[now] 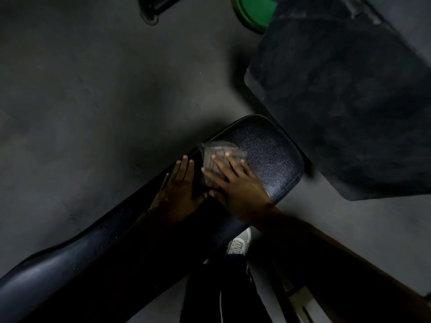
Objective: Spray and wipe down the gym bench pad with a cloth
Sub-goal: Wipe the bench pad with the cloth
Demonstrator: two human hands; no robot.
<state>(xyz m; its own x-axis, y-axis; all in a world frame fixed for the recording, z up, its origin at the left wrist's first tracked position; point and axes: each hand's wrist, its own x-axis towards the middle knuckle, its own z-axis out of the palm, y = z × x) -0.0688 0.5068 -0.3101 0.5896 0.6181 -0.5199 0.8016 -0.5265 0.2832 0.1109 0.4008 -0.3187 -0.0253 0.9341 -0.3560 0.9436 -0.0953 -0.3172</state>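
Note:
A long black textured bench pad point(268, 157) runs from the lower left up to the middle of the view. A grey crumpled cloth point(218, 150) lies on the pad near its far end. My right hand point(233, 180) presses flat on the cloth with fingers spread. My left hand point(178, 190) lies flat on the pad just left of the cloth, fingers straight, holding nothing. Small droplets glint on the pad's near left part. No spray bottle shows.
A second, large dark pad point(345, 94) rises at the upper right. A green round plate point(254, 10) and a black frame part point(154, 8) sit at the top edge. My white shoe point(240, 243) stands on the grey floor point(93, 101) below the bench.

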